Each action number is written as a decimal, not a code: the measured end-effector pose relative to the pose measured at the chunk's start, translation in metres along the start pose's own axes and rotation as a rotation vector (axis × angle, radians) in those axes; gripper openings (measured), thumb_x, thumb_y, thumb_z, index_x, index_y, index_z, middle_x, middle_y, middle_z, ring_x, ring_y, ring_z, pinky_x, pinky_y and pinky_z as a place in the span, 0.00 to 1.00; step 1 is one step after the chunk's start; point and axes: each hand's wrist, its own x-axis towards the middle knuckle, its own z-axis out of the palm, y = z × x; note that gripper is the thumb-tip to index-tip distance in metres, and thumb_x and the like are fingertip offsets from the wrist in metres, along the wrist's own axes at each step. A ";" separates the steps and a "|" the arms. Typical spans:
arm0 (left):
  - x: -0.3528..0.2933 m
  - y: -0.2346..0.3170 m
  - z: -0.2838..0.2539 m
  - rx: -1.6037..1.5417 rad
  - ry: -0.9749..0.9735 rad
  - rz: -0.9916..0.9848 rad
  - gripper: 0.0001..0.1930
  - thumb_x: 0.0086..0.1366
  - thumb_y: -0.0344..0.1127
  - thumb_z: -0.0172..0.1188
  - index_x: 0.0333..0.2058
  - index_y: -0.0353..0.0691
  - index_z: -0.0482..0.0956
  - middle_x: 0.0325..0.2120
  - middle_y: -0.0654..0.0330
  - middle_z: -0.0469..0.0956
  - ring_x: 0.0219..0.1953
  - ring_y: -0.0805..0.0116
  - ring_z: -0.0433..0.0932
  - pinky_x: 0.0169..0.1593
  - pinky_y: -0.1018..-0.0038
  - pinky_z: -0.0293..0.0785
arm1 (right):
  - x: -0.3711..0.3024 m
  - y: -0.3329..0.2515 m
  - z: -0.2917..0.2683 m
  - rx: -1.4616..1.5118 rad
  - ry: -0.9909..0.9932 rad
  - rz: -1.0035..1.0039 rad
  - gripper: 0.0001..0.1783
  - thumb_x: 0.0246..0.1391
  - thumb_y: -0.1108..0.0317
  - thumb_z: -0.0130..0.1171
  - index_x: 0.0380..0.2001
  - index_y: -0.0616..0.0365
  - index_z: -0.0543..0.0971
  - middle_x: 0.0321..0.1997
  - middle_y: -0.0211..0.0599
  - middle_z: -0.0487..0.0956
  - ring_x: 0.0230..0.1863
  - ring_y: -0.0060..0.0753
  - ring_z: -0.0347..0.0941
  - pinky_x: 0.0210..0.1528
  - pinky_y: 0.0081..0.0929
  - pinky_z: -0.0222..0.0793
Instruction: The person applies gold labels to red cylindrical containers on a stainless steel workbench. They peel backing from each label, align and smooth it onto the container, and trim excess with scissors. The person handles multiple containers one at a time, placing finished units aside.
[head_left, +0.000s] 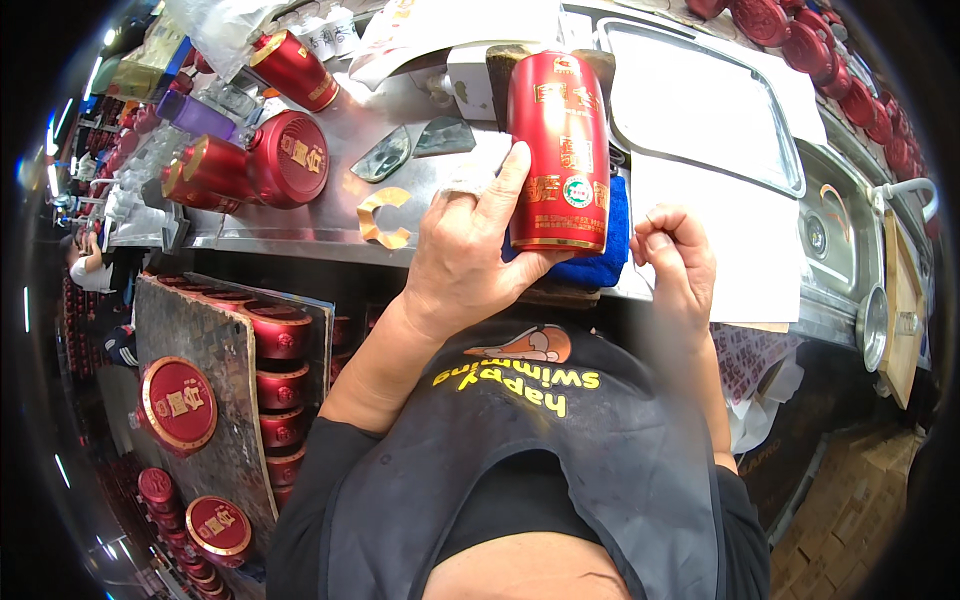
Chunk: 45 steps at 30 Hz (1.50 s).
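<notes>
Clamping its fingers on the red cylinder (pixel 560 150) over the blue cloth (pixel 618 215), the left hand (pixel 462 250) extends forward; the right hand (pixel 682 262) sits apart, fingers curled together. Cylinder's long axis runs away from the apron (pixel 480 450); gold-rimmed end nearest.

1. Grey steel bench (pixel 335 195), its front edge curving across the view.
2. On its left: red tins (pixel 290 72), a purple container (pixel 195 116), two glass pieces (pixel 384 155).
3. Nearer the edge: a gold C-shaped piece (pixel 368 218).
4. Centre: a blue cloth (pixel 619 225).
5. Right: a white sheet (pixel 725 255), partly under a tray (pixel 790 155).
</notes>
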 end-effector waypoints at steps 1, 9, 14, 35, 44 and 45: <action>0.000 0.000 0.001 0.012 0.006 0.012 0.45 0.48 0.44 0.77 0.62 0.27 0.68 0.46 0.41 0.78 0.47 0.42 0.78 0.55 0.57 0.72 | -0.001 0.001 0.000 0.008 0.016 0.024 0.08 0.65 0.77 0.47 0.42 0.63 0.76 0.34 0.25 0.73 0.33 0.12 0.62 0.35 0.14 0.61; -0.003 0.002 0.009 0.076 0.010 0.065 0.46 0.45 0.41 0.78 0.63 0.29 0.69 0.47 0.40 0.76 0.50 0.41 0.75 0.59 0.53 0.70 | 0.002 0.007 0.006 0.000 -0.068 0.106 0.05 0.62 0.77 0.53 0.41 0.61 0.75 0.32 0.20 0.70 0.31 0.09 0.61 0.33 0.11 0.60; -0.003 0.002 0.011 0.087 0.000 0.043 0.45 0.44 0.38 0.80 0.61 0.30 0.71 0.55 0.38 0.74 0.56 0.41 0.76 0.59 0.58 0.73 | 0.007 0.007 0.010 -0.021 -0.101 0.249 0.09 0.59 0.74 0.64 0.38 0.57 0.72 0.32 0.19 0.68 0.32 0.08 0.60 0.35 0.09 0.58; -0.006 -0.002 0.014 0.001 0.032 0.039 0.46 0.44 0.40 0.81 0.61 0.31 0.71 0.54 0.37 0.74 0.55 0.41 0.76 0.57 0.59 0.74 | 0.027 -0.008 0.008 -0.002 -0.224 0.454 0.13 0.55 0.71 0.67 0.35 0.54 0.70 0.31 0.18 0.68 0.31 0.08 0.59 0.35 0.10 0.59; 0.000 -0.001 0.010 0.045 0.010 0.068 0.45 0.45 0.40 0.80 0.62 0.34 0.71 0.54 0.38 0.74 0.53 0.41 0.77 0.55 0.58 0.76 | 0.027 -0.003 0.015 -0.143 -0.214 0.375 0.16 0.56 0.67 0.69 0.36 0.53 0.69 0.38 0.26 0.75 0.36 0.10 0.66 0.41 0.13 0.66; 0.000 0.000 0.009 0.054 0.005 0.067 0.45 0.45 0.40 0.80 0.62 0.34 0.71 0.55 0.38 0.74 0.53 0.41 0.77 0.54 0.58 0.76 | 0.027 -0.003 0.015 -0.172 -0.220 0.377 0.17 0.56 0.66 0.69 0.36 0.53 0.69 0.38 0.27 0.76 0.37 0.10 0.67 0.42 0.13 0.67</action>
